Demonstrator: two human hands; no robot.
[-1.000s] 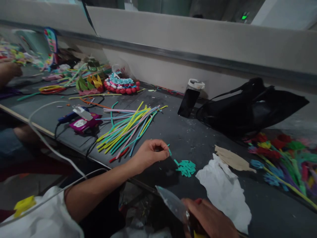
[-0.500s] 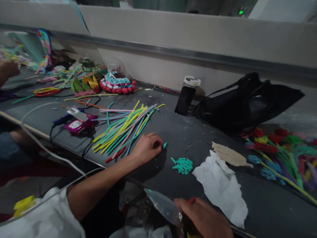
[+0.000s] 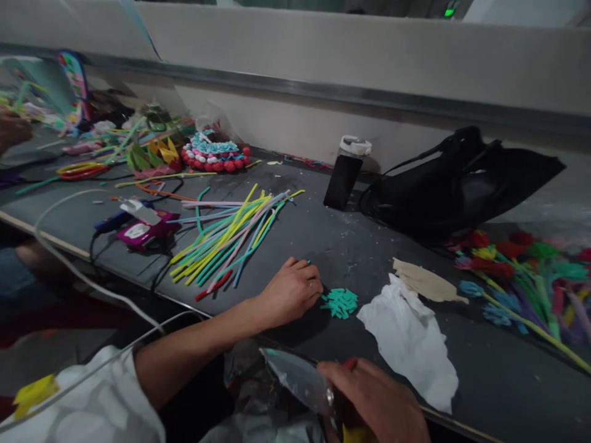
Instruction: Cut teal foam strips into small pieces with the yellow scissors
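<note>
My left hand [image 3: 292, 290] rests on the dark table [image 3: 341, 249] with its fingers curled together, right beside a small pile of short teal pieces [image 3: 340, 302]. A bit of teal shows at its fingertips, but whether it is held is unclear. My right hand [image 3: 376, 401] is low at the table's front edge, closed round a handle with a grey blade [image 3: 298, 378] sticking out to the left. A bundle of yellow, teal and pink foam sticks [image 3: 231, 237] lies left of my left hand.
A white tissue [image 3: 409, 341] and a beige leaf shape [image 3: 422, 281] lie right of the pile. A black bottle [image 3: 345, 173], a black bag [image 3: 455, 184], coloured flowers [image 3: 521, 277], a pink glue gun [image 3: 143, 231] and a bead ornament [image 3: 215, 155] stand around. Another person's hand [image 3: 12, 129] is far left.
My left hand moved right along the table from a single teal piece to the pile of teal pieces. My right hand shifted slightly left with the blade.
</note>
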